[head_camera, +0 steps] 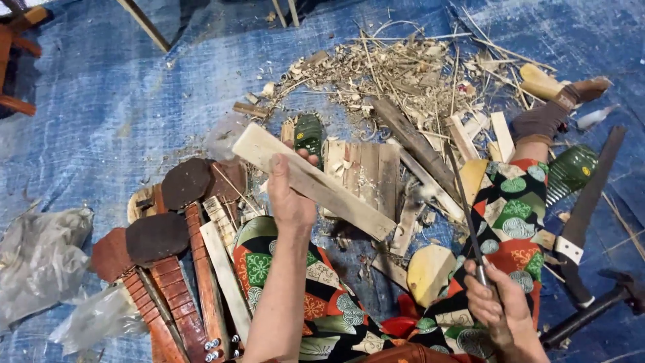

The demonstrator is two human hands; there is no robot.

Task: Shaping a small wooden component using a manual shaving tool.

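Note:
My left hand grips a long pale flat wooden slat and holds it slanted above my lap, one end up at the left, the other down at the right. A long thin dark blade rises from my right hand, which is closed on its handle, up past my right knee. My legs in patterned red, green and black cloth stretch over a blue tarpaulin. A small board of joined planks lies under the slat.
Unfinished string-instrument necks and bodies lie at the left. A heap of wood shavings and offcuts fills the far middle. A saw and a hammer lie at the right. Green sandals and plastic bags lie around.

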